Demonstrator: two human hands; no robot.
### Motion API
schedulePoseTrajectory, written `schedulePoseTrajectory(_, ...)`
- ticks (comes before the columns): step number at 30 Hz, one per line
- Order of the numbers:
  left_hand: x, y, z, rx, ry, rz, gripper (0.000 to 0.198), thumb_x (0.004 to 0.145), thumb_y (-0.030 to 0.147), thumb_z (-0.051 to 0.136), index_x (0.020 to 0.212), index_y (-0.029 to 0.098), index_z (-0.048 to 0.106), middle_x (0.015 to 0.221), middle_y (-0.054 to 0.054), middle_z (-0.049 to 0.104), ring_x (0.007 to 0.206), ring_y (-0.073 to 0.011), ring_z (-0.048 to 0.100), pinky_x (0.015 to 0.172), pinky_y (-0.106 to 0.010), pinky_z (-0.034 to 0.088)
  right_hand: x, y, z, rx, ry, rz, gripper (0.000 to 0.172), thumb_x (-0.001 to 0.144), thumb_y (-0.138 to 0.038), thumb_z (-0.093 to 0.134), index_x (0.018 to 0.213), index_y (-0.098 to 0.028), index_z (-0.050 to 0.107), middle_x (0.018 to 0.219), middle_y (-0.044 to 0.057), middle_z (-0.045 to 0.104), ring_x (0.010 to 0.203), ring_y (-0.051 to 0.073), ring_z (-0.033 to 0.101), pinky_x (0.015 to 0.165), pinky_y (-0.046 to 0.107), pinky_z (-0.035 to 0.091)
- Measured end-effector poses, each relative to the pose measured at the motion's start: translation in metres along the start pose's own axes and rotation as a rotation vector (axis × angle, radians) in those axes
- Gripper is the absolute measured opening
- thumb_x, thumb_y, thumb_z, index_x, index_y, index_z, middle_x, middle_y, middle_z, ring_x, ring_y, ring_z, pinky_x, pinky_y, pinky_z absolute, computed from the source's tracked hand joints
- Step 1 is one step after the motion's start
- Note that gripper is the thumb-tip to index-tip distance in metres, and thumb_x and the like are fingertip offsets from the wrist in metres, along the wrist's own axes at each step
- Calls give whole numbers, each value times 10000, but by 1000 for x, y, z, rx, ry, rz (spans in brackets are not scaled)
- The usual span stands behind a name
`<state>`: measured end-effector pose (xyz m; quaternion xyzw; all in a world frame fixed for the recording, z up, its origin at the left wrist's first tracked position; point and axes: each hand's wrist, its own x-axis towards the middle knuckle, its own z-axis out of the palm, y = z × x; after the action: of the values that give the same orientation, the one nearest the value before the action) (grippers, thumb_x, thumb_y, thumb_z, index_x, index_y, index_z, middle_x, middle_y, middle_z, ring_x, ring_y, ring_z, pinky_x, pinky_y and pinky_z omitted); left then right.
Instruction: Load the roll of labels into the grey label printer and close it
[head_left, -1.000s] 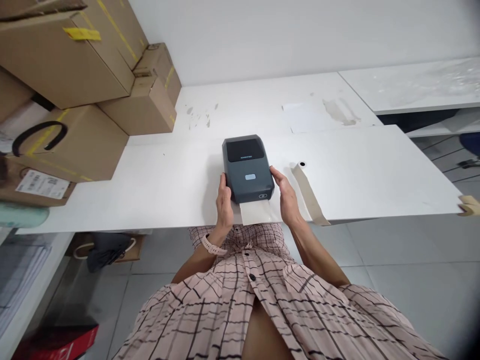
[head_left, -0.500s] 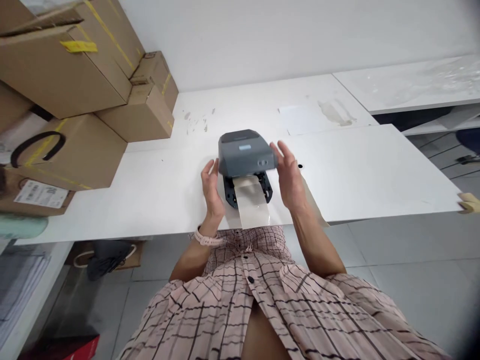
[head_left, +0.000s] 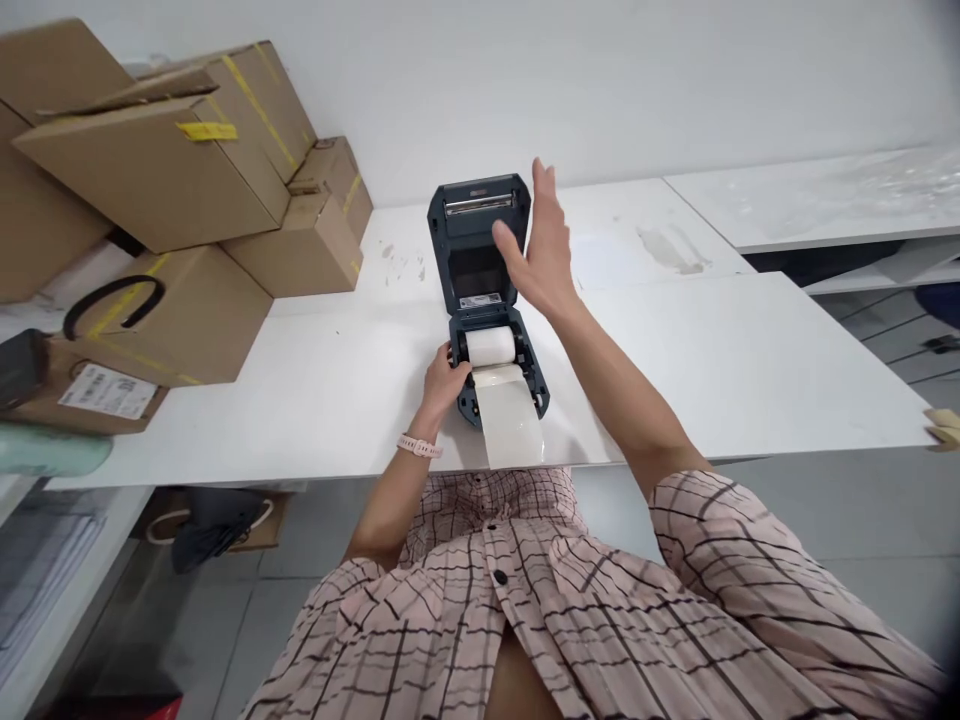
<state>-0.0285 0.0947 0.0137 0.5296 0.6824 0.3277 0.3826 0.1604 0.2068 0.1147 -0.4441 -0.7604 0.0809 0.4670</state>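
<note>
A dark grey label printer [head_left: 534, 372] stands on the white table with its lid [head_left: 478, 235] raised and tilted back. Inside lies a white label roll [head_left: 490, 346], and a pale strip of labels [head_left: 511, 425] runs from it over the printer's front to the table edge. My left hand [head_left: 444, 382] grips the left side of the printer's base, thumb over the rim beside the roll. At the lid's right edge is my right hand [head_left: 541, 255], open with fingers stretched up and thumb apart. Whether its palm touches the lid, I cannot tell.
Cardboard boxes [head_left: 161, 165] are stacked on the left of the table, a black strap [head_left: 112, 290] on one. A green roll [head_left: 56, 450] lies at the left front corner. Against the wall at the right, a second white surface [head_left: 825, 195] bears clear plastic.
The printer's lid has swung up and back, baring the label roll. My right hand has risen with it to the lid's edge, and my left hand has closed on the base's left side.
</note>
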Motion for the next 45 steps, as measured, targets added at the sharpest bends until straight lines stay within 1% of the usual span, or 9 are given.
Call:
schedulePoseTrajectory(5,5,13,-12,408,-72,-9,478,893,344,481,1329,208,623,1211,-179,755,1179,-441,676,947,-536,516,-41,-12,5,-97,-432,-171,745,959,-315,594,1633,-296,278,1397,115,683,1290,345,637,1019,535,555)
schedulePoseTrajectory(12,4,19,-12,510,-99,7,444,910,300,409,1296,207,608,1251,-172,745,1185,-408,685,946,-489,518,-50,1,51,-388,-1039,-80,1099,772,-242,800,1683,-279,186,1444,204,639,1256,397,657,990,514,537)
schedulePoseTrajectory(16,3,19,-12,510,-108,-1,451,912,297,391,1302,201,597,1254,-176,744,1189,-409,683,950,-495,517,-46,4,40,-184,-1030,-93,1128,728,-255,804,1677,-295,196,1527,170,581,1248,361,659,934,471,576)
schedulePoseTrajectory(21,3,15,-11,481,-91,9,468,909,322,400,1315,207,601,1265,-175,745,1183,-421,684,934,-508,524,-40,17,-35,266,-855,-241,1020,746,-368,831,1629,-331,323,1573,89,541,1319,288,626,1040,432,562)
schedulePoseTrajectory(25,3,12,-9,448,-77,25,465,904,306,403,1306,207,615,1244,-175,752,1148,-417,689,942,-521,523,-36,53,-82,373,-698,-104,1069,719,-449,873,1632,-316,333,1444,107,612,1231,281,653,1024,440,565)
schedulePoseTrajectory(32,2,11,-9,421,-74,12,449,904,301,393,1279,209,623,1198,-168,757,1122,-411,698,940,-521,530,-45,142,-49,304,-550,163,1021,673,-247,844,1592,-214,401,1323,171,655,934,237,685,802,435,620)
schedulePoseTrajectory(37,1,14,-10,432,-64,1,436,898,314,412,1255,206,639,1208,-173,756,1130,-413,697,945,-514,529,-59,152,-21,240,-550,304,1052,636,-159,806,1600,-148,385,1432,254,604,1023,271,703,840,462,623)
schedulePoseTrajectory(41,1,13,-10,433,-61,-2,467,898,313,408,1297,213,630,1201,-163,762,1120,-403,699,936,-505,531,-72,161,-53,389,-547,420,1056,663,-235,810,1624,-207,373,1541,223,562,1371,342,584,1096,565,508)
schedulePoseTrajectory(45,4,11,-9,429,-70,-21,511,914,328,388,1368,228,599,1230,-146,757,1108,-391,702,916,-495,536,-103,176,-104,501,-568,601,696,706,-289,782,1392,-254,666,1503,152,630,1409,360,562,1105,566,496)
